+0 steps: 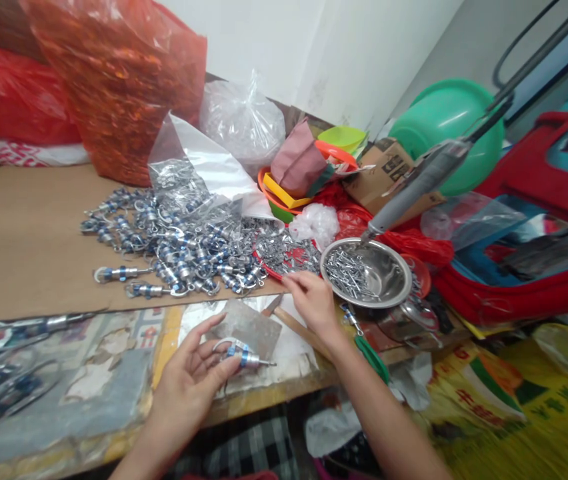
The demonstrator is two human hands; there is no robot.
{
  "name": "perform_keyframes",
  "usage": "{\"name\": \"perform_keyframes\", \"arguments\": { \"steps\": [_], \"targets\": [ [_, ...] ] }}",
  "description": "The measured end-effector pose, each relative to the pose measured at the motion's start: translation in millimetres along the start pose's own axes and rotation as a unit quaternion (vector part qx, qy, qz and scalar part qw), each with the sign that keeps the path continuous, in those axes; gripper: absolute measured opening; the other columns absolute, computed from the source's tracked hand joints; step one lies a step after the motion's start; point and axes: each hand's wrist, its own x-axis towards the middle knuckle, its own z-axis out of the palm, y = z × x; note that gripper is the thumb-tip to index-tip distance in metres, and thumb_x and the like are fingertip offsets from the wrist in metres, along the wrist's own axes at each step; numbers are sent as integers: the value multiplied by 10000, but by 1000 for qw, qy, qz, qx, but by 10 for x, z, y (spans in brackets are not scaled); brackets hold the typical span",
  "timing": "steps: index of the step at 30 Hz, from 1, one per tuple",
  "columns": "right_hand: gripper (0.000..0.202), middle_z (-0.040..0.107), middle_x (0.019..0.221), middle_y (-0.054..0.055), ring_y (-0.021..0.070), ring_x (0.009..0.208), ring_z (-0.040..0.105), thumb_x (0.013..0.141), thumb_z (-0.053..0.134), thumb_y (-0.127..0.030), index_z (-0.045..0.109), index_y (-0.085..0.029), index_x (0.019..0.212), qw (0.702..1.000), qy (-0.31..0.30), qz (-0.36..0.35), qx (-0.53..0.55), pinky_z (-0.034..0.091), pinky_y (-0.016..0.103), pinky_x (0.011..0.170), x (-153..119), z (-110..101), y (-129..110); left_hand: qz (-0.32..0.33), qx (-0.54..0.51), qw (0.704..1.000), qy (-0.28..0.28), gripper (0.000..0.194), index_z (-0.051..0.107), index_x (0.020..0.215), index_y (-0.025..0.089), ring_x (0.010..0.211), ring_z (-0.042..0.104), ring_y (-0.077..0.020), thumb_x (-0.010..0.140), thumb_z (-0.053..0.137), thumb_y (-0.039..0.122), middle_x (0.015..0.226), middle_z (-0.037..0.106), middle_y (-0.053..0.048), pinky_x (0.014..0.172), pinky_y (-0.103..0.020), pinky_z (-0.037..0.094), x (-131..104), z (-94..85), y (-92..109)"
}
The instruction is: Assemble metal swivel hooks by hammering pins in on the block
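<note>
My left hand (191,373) grips a small silver metal fitting (248,359) with blue bands, a curved hook piece and a thin rod pointing right. It is held between thumb and fingers above a flat grey metal block (249,327). My right hand (315,305) is at the front edge of a red plate (270,272) heaped with small metal pieces (289,255). Its thumb and forefinger are pinched together; whatever is between them is too small to make out. Under the right wrist lies a tool with a wooden handle (297,331).
A pile of similar fittings (179,257) covers the cardboard (29,233) to the left. A steel bowl (399,290) of metal pins stands right of the plate, below a grey rod-like tool (419,177). Green-handled scissors (371,357) lie near the table edge. Bags and basins stand behind.
</note>
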Motion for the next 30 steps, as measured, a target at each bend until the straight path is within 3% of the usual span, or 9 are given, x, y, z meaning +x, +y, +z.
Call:
{"name": "perform_keyframes", "arguments": {
  "steps": [2,4,6,8,12,18,26,30],
  "targets": [
    [253,622,1025,88,171,942,570,868,408,-226,590,-187,1039,997,-11,36,-73,429,269,791,369,65,190,-1,-6,1000,-7,651,405,1164,209,782,635,-171,588,706,261,765,637,-1,724,-259,499,4,0,-6],
    [199,644,925,126,216,904,586,833,475,-218,624,-158,951,990,-44,57,-123,438,304,751,660,178,325,0,-13,1000,-14,655,388,1170,205,742,641,-168,596,699,257,733,635,3,701,-258,504,-4,11,-8],
    [161,639,874,132,221,872,591,815,514,-217,630,-130,886,983,-76,60,-157,444,323,740,844,305,386,1,-15,1000,-11,647,385,1169,202,720,640,-163,601,693,250,719,636,3,683,-250,504,-16,21,-6],
    [189,606,942,104,196,880,575,829,508,-246,589,-118,940,977,-101,49,-181,451,347,759,938,403,400,-3,-21,1000,-4,641,388,1165,206,715,637,-162,601,689,237,707,633,6,671,-247,503,-22,22,-2],
    [255,539,1060,62,174,917,543,846,479,-296,517,-141,1045,972,-129,7,-195,452,383,781,985,435,438,-19,-41,999,-16,678,346,1182,206,664,641,-161,597,688,224,675,631,13,643,-250,500,-6,4,4],
    [191,575,1024,54,160,992,517,855,449,-254,590,-202,973,975,-128,-37,-180,391,241,826,902,372,560,-27,-52,998,-2,790,290,1212,201,649,648,-165,551,722,205,653,641,20,649,-265,504,48,-15,-17],
    [247,548,1042,58,171,901,548,848,473,-301,523,-146,1033,977,-134,-29,-162,452,378,773,964,439,549,-14,-59,998,12,860,277,1236,170,592,630,-146,511,740,168,593,618,42,617,-263,513,58,-26,-22],
    [167,565,981,58,160,921,537,836,488,-270,592,-164,913,982,-120,-18,-146,413,282,782,1019,447,562,-10,-63,998,25,815,311,1212,178,576,625,-144,516,736,182,587,602,53,601,-263,513,47,-21,-30]
  ]
}}
